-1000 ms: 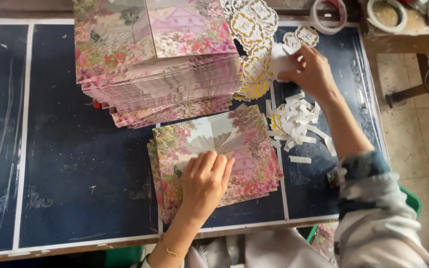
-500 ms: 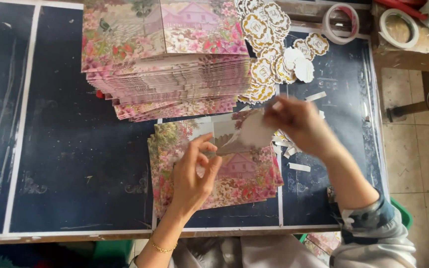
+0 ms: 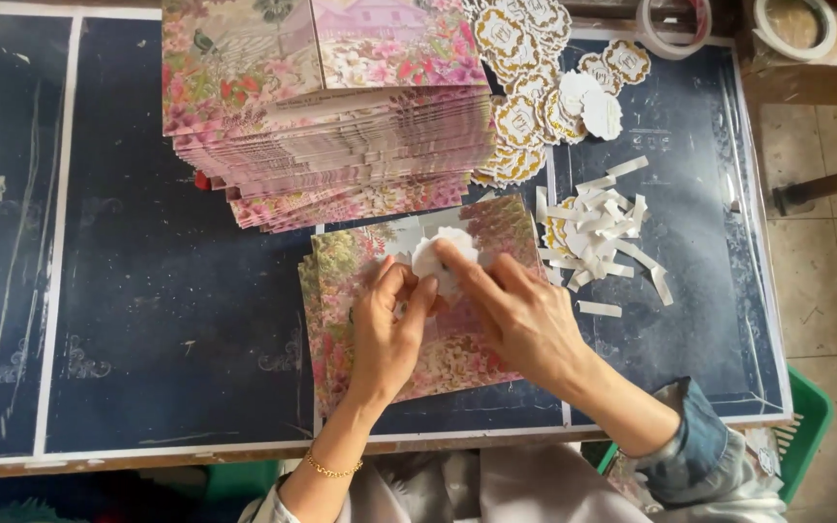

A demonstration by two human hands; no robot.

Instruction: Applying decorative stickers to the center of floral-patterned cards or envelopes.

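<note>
a: in the head view, what are the hands doing?
b: both meet at the frame's centre. the left hand and the right hand pinch a small white scalloped paper piece between their fingertips, just above a floral card that tops a short pile.
a: and around them?
b: a tall stack of floral cards sits in the upper middle. gold-edged stickers spread to its right, white paper strips lie right of centre, and tape rolls rest at the upper right. all lie on the dark table.
</note>
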